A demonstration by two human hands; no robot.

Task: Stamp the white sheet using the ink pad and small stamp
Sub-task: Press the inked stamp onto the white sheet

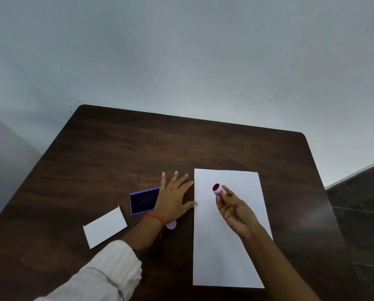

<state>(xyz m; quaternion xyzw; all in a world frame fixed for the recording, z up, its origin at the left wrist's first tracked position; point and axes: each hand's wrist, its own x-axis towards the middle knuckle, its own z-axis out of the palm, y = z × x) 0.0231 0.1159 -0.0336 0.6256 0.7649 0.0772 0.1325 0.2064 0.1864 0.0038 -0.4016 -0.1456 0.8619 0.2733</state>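
A long white sheet [225, 246] lies on the dark wooden table [138, 148], right of centre. My right hand [234, 211] hovers over the sheet's upper part and pinches a small pink stamp [219, 189] whose dark red face points up and away. An open purple ink pad [143, 200] with a dark pad lies left of the sheet. My left hand [174, 198] rests flat on the table, fingers spread, covering the ink pad's right end, with the thumb at the sheet's left edge.
A small white card [105, 229] lies at the left front of the table. A pink round cap [172, 224] peeks out beside my left wrist. A pale wall stands behind the table; dark floor shows at right.
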